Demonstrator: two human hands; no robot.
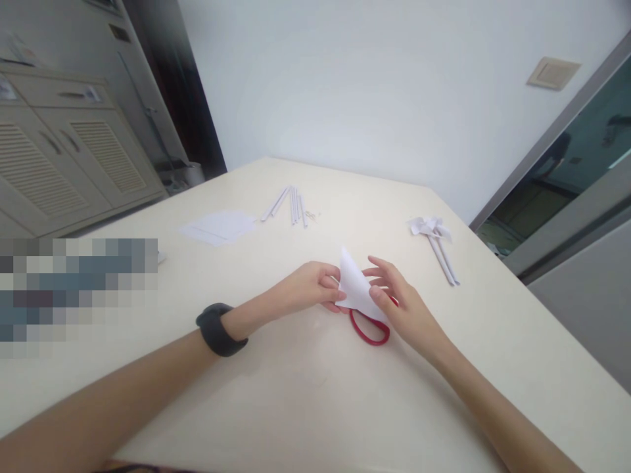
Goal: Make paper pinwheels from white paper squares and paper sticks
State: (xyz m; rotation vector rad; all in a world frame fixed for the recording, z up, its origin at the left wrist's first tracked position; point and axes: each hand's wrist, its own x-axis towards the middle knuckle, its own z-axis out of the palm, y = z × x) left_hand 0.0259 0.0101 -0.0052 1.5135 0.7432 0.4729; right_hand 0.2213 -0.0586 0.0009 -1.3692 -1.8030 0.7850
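**Desk:** Head view. What does the frame show?

**Photographer:** 1 person at a cream table (315, 394), a black wristband (220, 328) on the left arm. The left hand (310, 286) pinches the left edge of a white folded triangular paper (355, 286), which stands tilted, point up, at the table's middle. The right hand (401, 305) has its thumb on the paper's right edge and its fingers spread loose, so it has no firm grasp.

**Desk:** And the risk?

**Photographer:** Red-handled scissors (367, 332) lie directly under the paper, with 1 handle loop showing and the blades hidden. As I judge it, a press down there could crease the sheet over the handle or bring a finger onto the blades. With only 1 hand gripping, the fold could also slip out of line.

**Desk:** Anything else nearby?

**Photographer:** A white paper pinwheel (434, 230), some rolled white paper sticks (293, 203) and flat white sheets (219, 226), all well apart from the hands. A sweeping sleeve or arm could scatter them.
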